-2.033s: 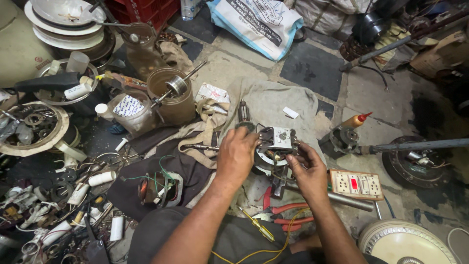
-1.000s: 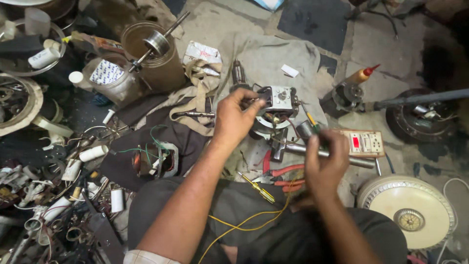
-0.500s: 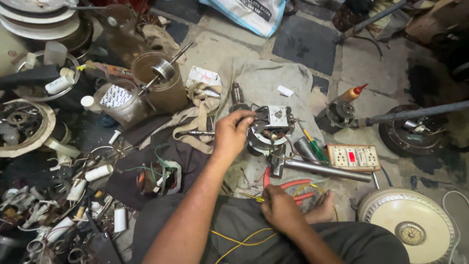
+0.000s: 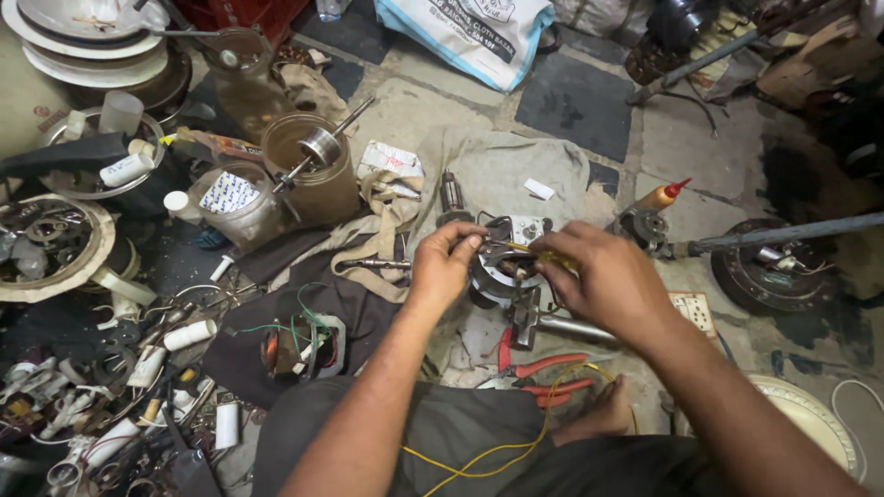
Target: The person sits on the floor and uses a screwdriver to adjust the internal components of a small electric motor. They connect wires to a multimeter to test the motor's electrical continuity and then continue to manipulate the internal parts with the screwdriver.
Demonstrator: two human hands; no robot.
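Observation:
A small fan motor (image 4: 497,276) with a white terminal block sits on a grey cloth (image 4: 502,175) on the floor in front of me. My left hand (image 4: 447,267) pinches a metal part on the motor's top. My right hand (image 4: 603,281) comes in from the right and grips a yellow-handled screwdriver (image 4: 545,258), whose tip rests at the motor's top next to my left fingers. A yellow wire (image 4: 516,442) loops over my lap below the hands.
Red-handled pliers (image 4: 539,368) lie just below the motor. Left of it are a copper coil with green wire (image 4: 299,345), a brown jar with a shaft in it (image 4: 313,170) and several loose parts. An oil bottle (image 4: 658,196), a socket board (image 4: 695,313) and a metal pipe (image 4: 783,235) lie to the right.
My right hand left the motor, reached down beside the pliers near my lap, and has come back up to the motor with the yellow-handled screwdriver. My left hand stayed on the motor.

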